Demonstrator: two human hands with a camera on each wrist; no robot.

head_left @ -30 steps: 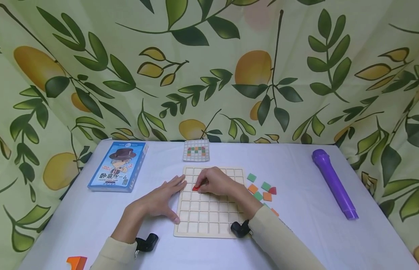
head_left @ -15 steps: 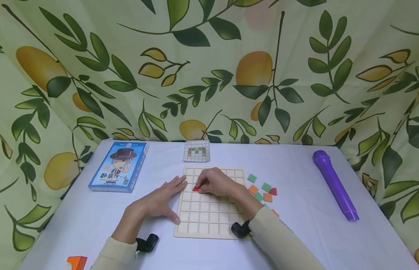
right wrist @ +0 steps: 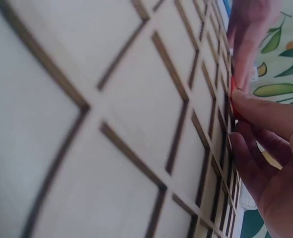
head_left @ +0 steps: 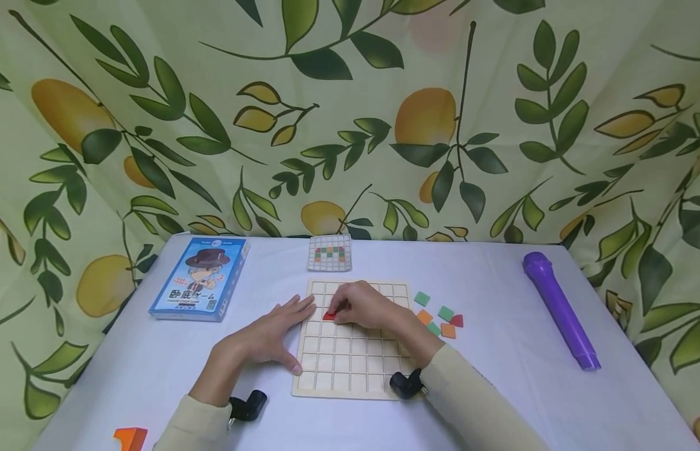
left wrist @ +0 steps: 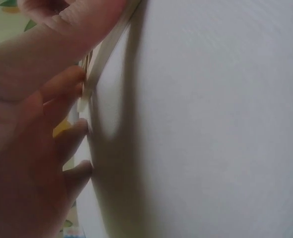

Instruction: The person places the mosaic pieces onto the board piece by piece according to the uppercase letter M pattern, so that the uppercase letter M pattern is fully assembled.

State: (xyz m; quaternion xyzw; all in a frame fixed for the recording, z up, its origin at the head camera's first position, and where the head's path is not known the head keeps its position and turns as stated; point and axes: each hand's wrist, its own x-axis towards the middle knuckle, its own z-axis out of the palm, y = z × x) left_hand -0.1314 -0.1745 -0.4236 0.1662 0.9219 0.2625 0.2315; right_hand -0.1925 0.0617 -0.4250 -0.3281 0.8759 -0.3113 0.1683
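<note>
My right hand (head_left: 363,304) pinches a small red tile (head_left: 329,316) between thumb and fingers, over a cell in the upper left part of a pale wooden grid board (head_left: 341,363). In the right wrist view, the red tile (right wrist: 234,85) shows at the fingertips, close against the board's surface; most of it is hidden by the fingers. My left hand (head_left: 265,335) lies spread along the board's left edge, thumb near the lower left corner and fingertips higher up the same side. The left wrist view shows that hand (left wrist: 32,134) with its fingers extended at the board's edge.
Right of the board lie several loose tiles, among them a green tile (head_left: 422,298), an orange tile (head_left: 448,331) and a red tile (head_left: 457,321). Behind it stands a pattern card (head_left: 329,241). A blue game box (head_left: 200,279), purple microphone (head_left: 561,310) and orange block (head_left: 131,438) sit farther out.
Both hands keep their place at the board, and the red tile stays pinched. The right sleeve has shifted slightly right and now covers tiles that showed beside it.
</note>
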